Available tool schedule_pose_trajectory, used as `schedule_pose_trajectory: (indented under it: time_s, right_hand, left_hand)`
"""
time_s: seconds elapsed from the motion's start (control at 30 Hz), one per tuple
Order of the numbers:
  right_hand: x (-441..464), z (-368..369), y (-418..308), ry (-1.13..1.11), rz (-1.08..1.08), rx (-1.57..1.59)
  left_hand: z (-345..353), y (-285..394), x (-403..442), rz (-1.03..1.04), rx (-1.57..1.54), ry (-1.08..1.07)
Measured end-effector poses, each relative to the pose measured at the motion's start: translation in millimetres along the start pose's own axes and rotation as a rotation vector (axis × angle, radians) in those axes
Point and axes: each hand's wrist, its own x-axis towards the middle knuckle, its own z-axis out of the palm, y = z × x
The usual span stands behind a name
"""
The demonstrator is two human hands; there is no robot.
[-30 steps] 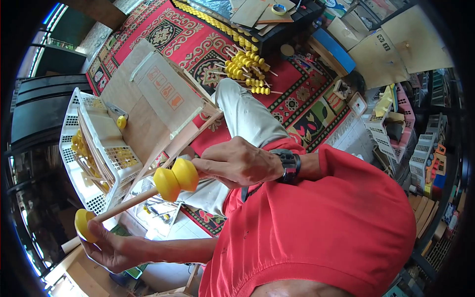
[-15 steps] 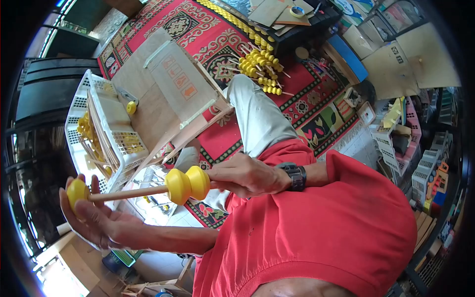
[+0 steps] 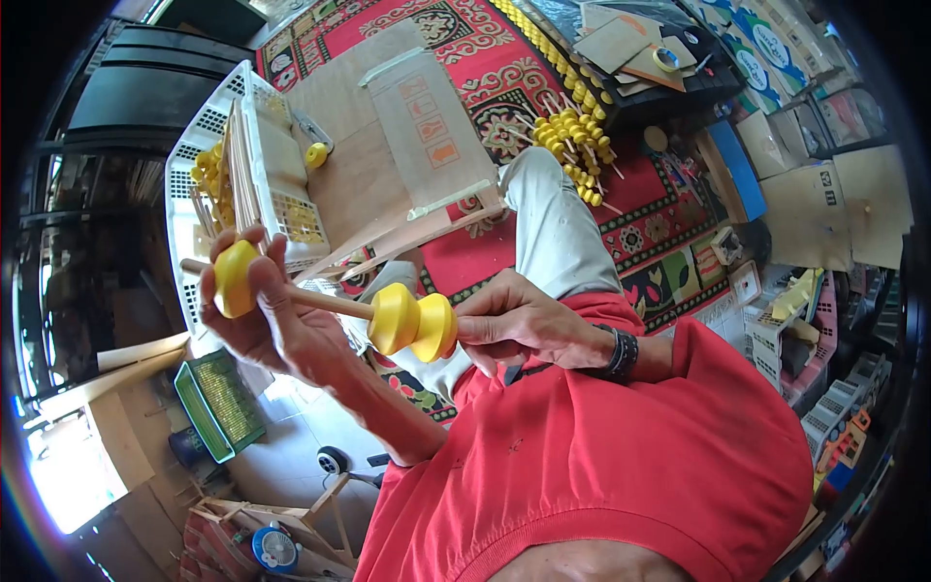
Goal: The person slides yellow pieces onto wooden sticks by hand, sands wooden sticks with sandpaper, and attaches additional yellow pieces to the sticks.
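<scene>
A thin wooden stick (image 3: 330, 302) runs between my two hands, slightly tilted. My left hand (image 3: 291, 325) has its fingers curled round a rounded yellow bead (image 3: 234, 279) threaded on the stick; the stick's end pokes out beyond it. Two more yellow beads, a left one (image 3: 394, 318) and a right one (image 3: 435, 328), sit side by side near the other end. There my right hand (image 3: 514, 325), with a dark band at the wrist, is closed at the stick's end, thumb and fingers against the last bead. That end of the stick is hidden.
A white plastic basket (image 3: 254, 145) with sticks and yellow beads stands at the left, beside a wooden board (image 3: 344, 126). Several beaded sticks (image 3: 572, 145) lie on the red patterned rug (image 3: 475, 262). A green crate (image 3: 204, 417) is at lower left.
My left hand has moved up and right, and its bead has slid inward, so the stick now sticks out past it. The right hand has shifted right against the beads. The view has turned.
</scene>
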Motion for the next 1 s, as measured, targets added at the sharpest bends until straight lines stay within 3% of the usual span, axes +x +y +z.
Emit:
schedule_pose_trajectory:
  time_s: [0.13,0.23,0.4,0.47,0.5,0.53,0.6,0.7,0.77,0.87,0.97,1.0]
  right_hand:
    - [5.8,1.2,8.7,0.013,0.003,0.069]
    - [6.8,-4.9,5.8,0.054,0.004,0.034]
    - [5.5,-29.2,-9.6,0.23,0.004,-0.191]
    - [7.5,-64.3,-18.3,0.309,-0.067,-0.544]
    - [10.9,-100.5,-16.1,0.362,-0.241,-0.89]
    - [13.4,-135.8,-18.4,0.404,-0.425,-1.232]
    - [11.2,-173.5,-44.0,0.517,-0.266,-1.404]
    - [13.3,-220.4,-61.6,0.377,-0.408,-1.771]
    - [20.7,-228.2,-71.4,0.271,-0.433,-1.863]
    - [31.6,-248.0,-81.6,0.095,-0.437,-1.979]
    - [37.6,-265.9,-85.9,-0.042,-0.416,-2.06]
    - [37.8,-268.1,-85.8,-0.024,-0.417,-2.006]
  left_hand:
    - [7.5,-14.1,-8.5,-0.036,-0.109,0.04]
    - [11.1,-24.2,-14.6,-0.068,0.007,0.119]
    - [24.5,-53.2,-30.8,-0.129,-0.033,0.065]
    - [24.2,-69.2,-42.2,-0.215,0.091,-0.042]
    - [17.0,-77.6,-45.4,-0.157,0.526,-0.198]
    - [18.3,-83.0,-46.8,-0.136,0.713,-0.2]
    - [15.9,-113.8,-46.0,0.012,1.043,-0.17]
    - [5.3,-175.2,-27.5,-0.093,0.805,-0.335]
    - [8.7,-214.8,-27.0,-0.173,0.654,-0.636]
    - [25.2,-250.7,-47.0,-0.215,0.761,-0.703]
    - [21.1,-273.5,-64.9,-0.11,0.96,-0.676]
    - [21.2,-266.8,-67.9,-0.179,1.012,-0.666]
